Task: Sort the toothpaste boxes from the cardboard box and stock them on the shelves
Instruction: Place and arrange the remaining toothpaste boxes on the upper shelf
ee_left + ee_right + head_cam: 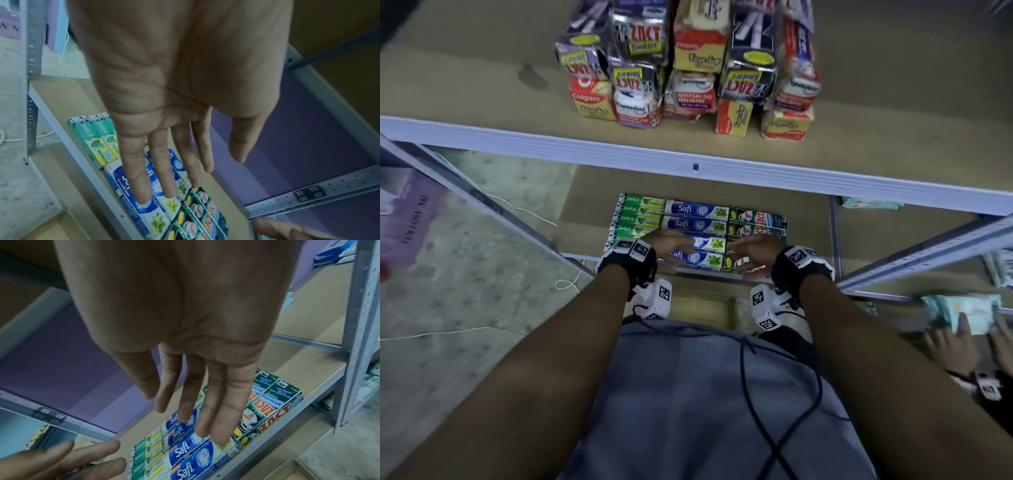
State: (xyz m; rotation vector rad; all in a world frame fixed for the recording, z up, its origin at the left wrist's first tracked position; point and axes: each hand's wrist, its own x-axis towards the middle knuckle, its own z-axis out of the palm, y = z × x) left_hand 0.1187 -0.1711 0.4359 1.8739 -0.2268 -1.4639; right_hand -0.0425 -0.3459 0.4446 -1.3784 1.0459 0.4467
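On the lower shelf (585, 192) lie three neat rows of toothpaste boxes: green Darlie boxes (638, 216) at the left, blue and white Safi boxes (697, 219) in the middle, dark green Zact boxes (756, 222) at the right. My left hand (671, 245) hovers flat over the Safi boxes (144, 209) with straight fingers, holding nothing. My right hand (751, 253) is beside it with straight fingers over the seam between the Safi boxes (191, 456) and the Zact boxes (267, 415), empty too. The cardboard box (702, 305) sits below my wrists, mostly hidden.
The upper shelf (482, 89) carries a stack of Zact, Colgate and Pepsodent boxes (688, 68). Metal uprights (357, 337) frame the bay. Another person's hands (969, 329) hold a pale packet at the right. A white cable (524, 209) trails on the floor at left.
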